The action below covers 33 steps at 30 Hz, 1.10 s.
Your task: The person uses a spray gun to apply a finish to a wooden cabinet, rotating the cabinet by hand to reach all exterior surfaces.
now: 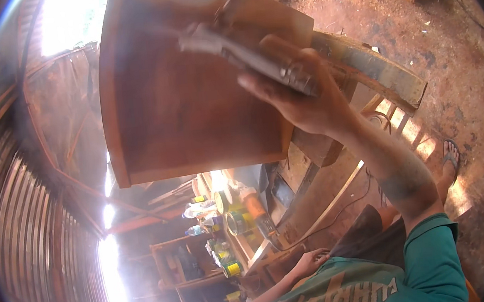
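My right hand (pixel 307 94) is raised, its fingers closed around a dark metal spray gun (pixel 250 61), blurred by motion. Small knobs show at the gun's rear end, close to my wrist, and its front end points up and left. Behind the gun stands a reddish-brown wooden cabinet (pixel 191 121) with a smooth, slightly shiny side; a gap between gun and wood cannot be judged. My left hand (pixel 311 263) is low at my waist beside dark shorts, its fingers loosely stretched out and nothing visible in them.
Paint tins (pixel 236 222) and bottles crowd a wooden bench below the cabinet, along with an orange-and-black power tool (pixel 258 213) and its cable. A wooden beam (pixel 372 66) lies to the right. Corrugated metal walls (pixel 30 214) stand left; haze hangs about.
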Each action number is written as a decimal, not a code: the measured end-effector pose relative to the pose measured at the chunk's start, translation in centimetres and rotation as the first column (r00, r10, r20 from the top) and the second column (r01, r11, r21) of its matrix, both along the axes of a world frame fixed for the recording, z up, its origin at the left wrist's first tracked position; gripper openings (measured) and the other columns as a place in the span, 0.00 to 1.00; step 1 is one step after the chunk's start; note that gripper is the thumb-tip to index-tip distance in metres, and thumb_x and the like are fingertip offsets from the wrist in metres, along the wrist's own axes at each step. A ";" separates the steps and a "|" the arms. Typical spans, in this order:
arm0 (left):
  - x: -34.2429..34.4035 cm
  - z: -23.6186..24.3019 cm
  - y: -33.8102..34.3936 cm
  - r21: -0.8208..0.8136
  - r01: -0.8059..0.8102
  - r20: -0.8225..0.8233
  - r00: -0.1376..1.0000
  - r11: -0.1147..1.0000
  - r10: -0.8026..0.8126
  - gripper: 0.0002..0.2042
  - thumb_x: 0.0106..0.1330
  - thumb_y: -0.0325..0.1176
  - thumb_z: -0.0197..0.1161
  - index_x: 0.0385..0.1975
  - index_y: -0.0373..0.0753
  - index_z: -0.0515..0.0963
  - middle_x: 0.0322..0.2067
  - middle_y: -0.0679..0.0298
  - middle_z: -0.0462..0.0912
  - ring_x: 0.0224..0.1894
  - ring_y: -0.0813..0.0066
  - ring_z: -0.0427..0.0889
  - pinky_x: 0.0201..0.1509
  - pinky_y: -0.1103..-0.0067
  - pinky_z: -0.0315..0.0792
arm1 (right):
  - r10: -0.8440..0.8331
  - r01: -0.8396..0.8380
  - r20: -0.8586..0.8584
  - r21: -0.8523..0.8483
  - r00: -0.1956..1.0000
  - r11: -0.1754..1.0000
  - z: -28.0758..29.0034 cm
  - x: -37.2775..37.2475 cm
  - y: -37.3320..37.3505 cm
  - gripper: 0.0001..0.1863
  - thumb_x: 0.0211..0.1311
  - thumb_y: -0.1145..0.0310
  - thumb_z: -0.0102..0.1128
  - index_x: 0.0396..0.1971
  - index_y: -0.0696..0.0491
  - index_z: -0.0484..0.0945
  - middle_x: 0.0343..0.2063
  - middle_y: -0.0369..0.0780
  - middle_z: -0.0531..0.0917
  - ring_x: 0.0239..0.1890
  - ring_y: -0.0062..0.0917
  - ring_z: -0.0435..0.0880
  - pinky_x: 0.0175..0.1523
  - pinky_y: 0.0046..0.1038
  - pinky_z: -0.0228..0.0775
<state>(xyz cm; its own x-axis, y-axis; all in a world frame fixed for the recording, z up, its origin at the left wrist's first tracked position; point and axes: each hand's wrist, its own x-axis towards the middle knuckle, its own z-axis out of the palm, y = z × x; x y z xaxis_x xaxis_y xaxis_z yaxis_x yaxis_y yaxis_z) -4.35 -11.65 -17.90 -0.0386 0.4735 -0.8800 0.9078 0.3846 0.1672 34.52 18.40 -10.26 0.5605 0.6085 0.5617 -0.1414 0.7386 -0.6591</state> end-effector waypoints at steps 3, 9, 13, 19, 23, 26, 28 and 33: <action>0.3 0.0 0.7 0.013 0.051 -0.007 0.999 0.999 -0.051 0.19 0.73 0.45 0.58 0.55 0.39 0.78 0.45 0.50 0.86 0.48 0.54 0.87 0.52 0.68 0.78 | 0.167 -0.179 0.142 0.084 0.976 0.980 -0.8 -0.7 -0.4 0.17 0.64 0.63 0.67 0.52 0.50 0.82 0.24 0.40 0.76 0.16 0.30 0.77 0.27 0.35 0.70; 0.6 0.0 1.5 0.024 0.011 0.027 1.000 1.000 -0.012 0.20 0.73 0.45 0.58 0.55 0.38 0.77 0.45 0.49 0.86 0.50 0.54 0.86 0.53 0.68 0.78 | 0.412 -0.421 0.104 0.091 0.905 0.902 -1.1 -1.6 -0.1 0.10 0.62 0.62 0.70 0.34 0.53 0.82 0.18 0.43 0.81 0.19 0.34 0.83 0.27 0.31 0.71; 1.0 0.2 1.7 0.006 -0.012 0.023 1.000 1.000 0.012 0.20 0.73 0.46 0.58 0.55 0.38 0.78 0.46 0.51 0.86 0.51 0.56 0.86 0.53 0.68 0.78 | 0.055 -0.055 0.052 0.002 0.997 0.998 -0.2 -1.3 0.9 0.10 0.62 0.62 0.70 0.33 0.53 0.82 0.18 0.41 0.80 0.18 0.33 0.82 0.25 0.31 0.70; 0.9 0.1 1.7 -0.029 0.030 -0.037 0.999 0.999 -0.032 0.20 0.73 0.47 0.58 0.55 0.38 0.78 0.46 0.52 0.86 0.50 0.57 0.86 0.53 0.67 0.78 | 0.003 -0.006 0.054 0.060 0.999 0.998 0.5 -0.9 0.3 0.12 0.61 0.66 0.71 0.41 0.54 0.82 0.18 0.35 0.79 0.18 0.19 0.77 0.24 0.27 0.65; 1.7 0.7 1.9 0.012 0.061 -0.022 0.998 0.998 -0.061 0.21 0.72 0.47 0.59 0.56 0.39 0.79 0.46 0.50 0.86 0.50 0.56 0.86 0.53 0.68 0.77 | 0.413 -0.425 0.269 -0.017 0.870 0.905 0.1 0.4 -0.8 0.13 0.61 0.68 0.69 0.44 0.54 0.82 0.25 0.39 0.83 0.24 0.24 0.82 0.30 0.28 0.70; 2.0 0.9 1.7 0.102 0.104 0.000 0.994 0.989 -0.105 0.20 0.71 0.47 0.59 0.55 0.39 0.79 0.45 0.50 0.86 0.51 0.55 0.86 0.53 0.68 0.77 | 0.491 -0.498 0.265 -0.044 0.830 0.866 0.0 1.4 -2.7 0.18 0.60 0.72 0.68 0.51 0.54 0.81 0.33 0.43 0.86 0.32 0.30 0.86 0.38 0.30 0.74; 3.7 1.8 1.7 0.074 0.030 -0.014 0.999 0.997 -0.030 0.19 0.70 0.45 0.60 0.53 0.39 0.81 0.45 0.51 0.86 0.51 0.55 0.85 0.54 0.66 0.77 | 0.451 -0.472 0.281 0.006 0.847 0.882 1.7 2.4 -5.1 0.21 0.59 0.74 0.67 0.54 0.54 0.80 0.38 0.45 0.87 0.36 0.32 0.87 0.42 0.31 0.75; 4.1 -1.4 0.5 0.204 0.180 0.166 0.962 0.962 -0.215 0.18 0.69 0.44 0.60 0.51 0.40 0.82 0.45 0.52 0.86 0.50 0.54 0.85 0.55 0.65 0.76 | 0.669 -0.649 0.169 -0.162 0.724 0.743 11.1 4.9 -10.2 0.24 0.61 0.75 0.65 0.59 0.55 0.76 0.42 0.46 0.86 0.41 0.35 0.86 0.45 0.31 0.74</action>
